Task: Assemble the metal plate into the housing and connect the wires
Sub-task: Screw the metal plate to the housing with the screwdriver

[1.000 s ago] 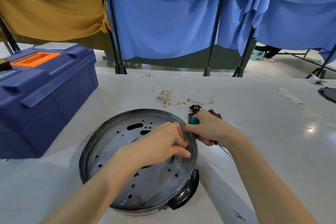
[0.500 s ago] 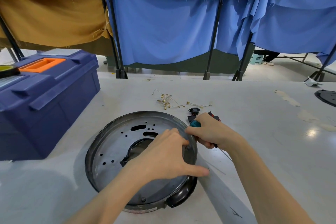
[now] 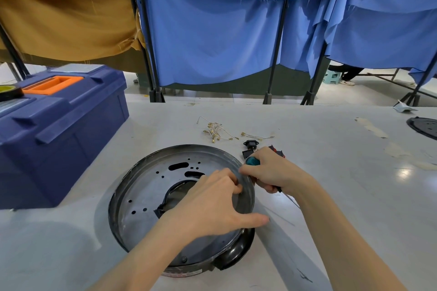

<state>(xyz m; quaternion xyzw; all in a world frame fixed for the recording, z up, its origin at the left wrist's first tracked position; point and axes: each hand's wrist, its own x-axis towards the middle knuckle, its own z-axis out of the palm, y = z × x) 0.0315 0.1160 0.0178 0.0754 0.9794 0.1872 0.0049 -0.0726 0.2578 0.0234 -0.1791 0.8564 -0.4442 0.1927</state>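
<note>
My left hand [image 3: 212,205] spread flat on metal plate [image 3: 151,186], plate inside housing [image 3: 233,254] on tabletop [image 3: 331,172]. My right hand [image 3: 272,172] closed on screwdriver [image 3: 252,161]. Should turn plate slowly until holes match, wires [image 3: 216,131] later.

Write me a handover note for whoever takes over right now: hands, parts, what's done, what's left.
Left hand: spread on the metal plate, fingers at its right rim, holding nothing.
Right hand: closed grip on the teal-handled screwdriver, beside the rim.
Plate lies inside the round housing on the table; whether it is fully seated cannot be told.
Wires lie loose beyond the housing, unconnected; a black connector sits near them.
Left: fasten the plate, connect the wires.
</note>
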